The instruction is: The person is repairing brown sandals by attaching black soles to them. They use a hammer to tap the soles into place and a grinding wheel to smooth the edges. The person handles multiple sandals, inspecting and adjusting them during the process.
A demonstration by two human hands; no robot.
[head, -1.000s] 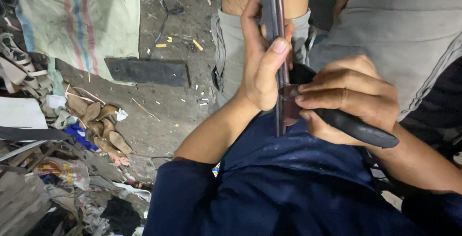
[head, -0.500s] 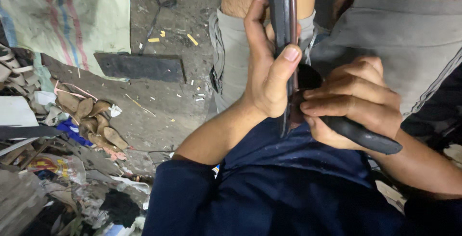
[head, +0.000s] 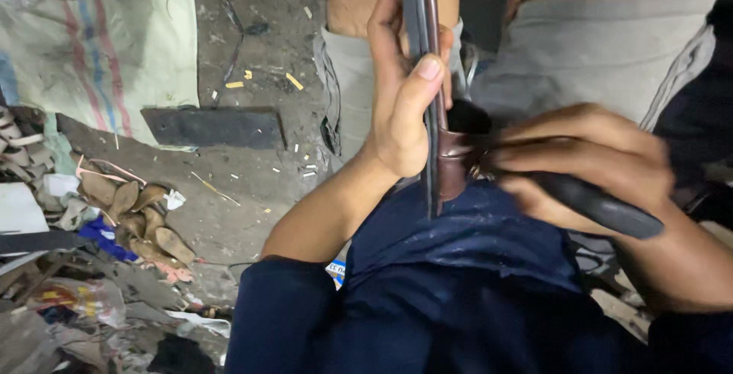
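Observation:
My left hand (head: 401, 91) grips a long dark leather strap (head: 418, 8) that stands on edge and runs up out of the top of the view. A brown leather loop (head: 452, 162) wraps the strap's lower end, just below my left thumb. My right hand (head: 588, 160) closes around the black handle of a tool (head: 603, 206), whose working end presses against the brown loop and is hidden behind my fingers. Both hands work above my lap, over my dark blue shirt (head: 458, 282) and grey shorts (head: 611, 46).
A dusty concrete floor (head: 252, 38) lies to the left, with a flat dark slab (head: 214, 126) on it. Several tan leather sole cut-outs (head: 141, 217) and scraps pile at the lower left. A striped woven sack (head: 99, 38) covers the upper left.
The view has drifted so the strap and both hands sit slightly further right. My left thumb has slid a little lower along the strap; my right hand keeps the tool pressed at the loop.

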